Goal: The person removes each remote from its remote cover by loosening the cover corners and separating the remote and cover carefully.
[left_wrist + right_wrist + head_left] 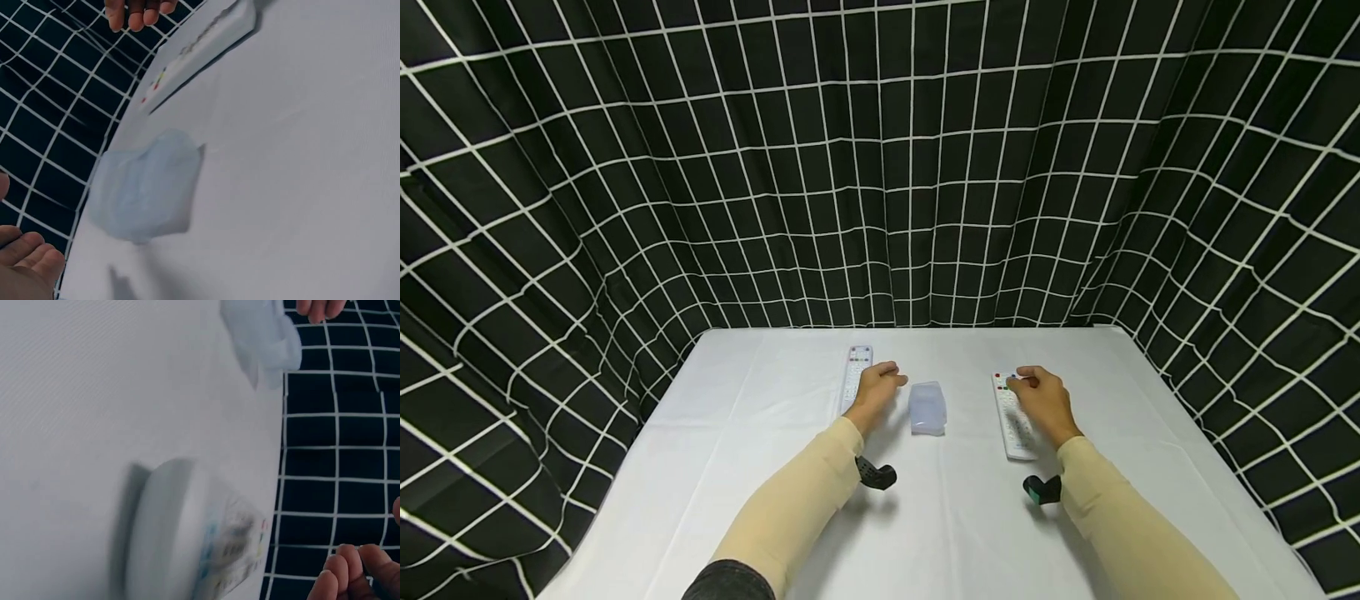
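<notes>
A white remote control (858, 367) lies at the left, partly hidden behind my left hand (874, 394). That hand hovers with its fingers extended and holds nothing. Between the hands lies a translucent, bluish plastic piece (928, 408), perhaps a sleeve or pouch; it shows crumpled in the left wrist view (147, 190). My right hand (1045, 403) is over a second white remote control (1017, 433) with coloured buttons near its far end. Its fingers bend loosely, and in the right wrist view they are apart from this remote (172, 531).
A white cloth covers the table (737, 400). Black curtains (895, 167) with a white grid rise behind it and at both sides. Each wrist carries a small black camera mount, one at the left (877, 475) and one at the right (1042, 489).
</notes>
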Motion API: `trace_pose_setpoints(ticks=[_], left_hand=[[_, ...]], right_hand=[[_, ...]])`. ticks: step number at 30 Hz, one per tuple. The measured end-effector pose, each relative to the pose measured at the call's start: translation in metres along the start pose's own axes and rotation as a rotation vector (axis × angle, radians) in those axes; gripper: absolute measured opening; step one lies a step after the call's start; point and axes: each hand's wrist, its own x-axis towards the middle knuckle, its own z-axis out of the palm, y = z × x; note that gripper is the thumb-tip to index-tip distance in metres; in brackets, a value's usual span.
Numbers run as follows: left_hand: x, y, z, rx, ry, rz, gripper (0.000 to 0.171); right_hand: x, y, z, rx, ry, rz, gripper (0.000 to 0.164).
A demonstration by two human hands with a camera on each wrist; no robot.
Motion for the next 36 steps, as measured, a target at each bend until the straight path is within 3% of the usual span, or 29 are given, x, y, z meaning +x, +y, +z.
trace_pose_setpoints(ticks=[9,16,23,36], left_hand=[[-0.007,0.017,-0.024,-0.077,-0.001,0.043,0.061],[-0.011,0.021,-0.037,-0.106,0.051,0.104,0.06],[-0.014,0.024,-0.049,-0.123,0.058,0.133,0.061],[-0.021,0.03,-0.064,-0.144,0.061,0.207,0.06]], right_hand=[[0.0,-0.017,0.006,0.044,0.001,-0.056,0.052],[-0.002,-0.029,0.009,0.069,-0.006,-0.092,0.055],[-0.006,-0.039,0.011,0.083,-0.031,-0.097,0.06],[-0.011,-0.062,0.021,0.122,-0.038,-0.24,0.056]])
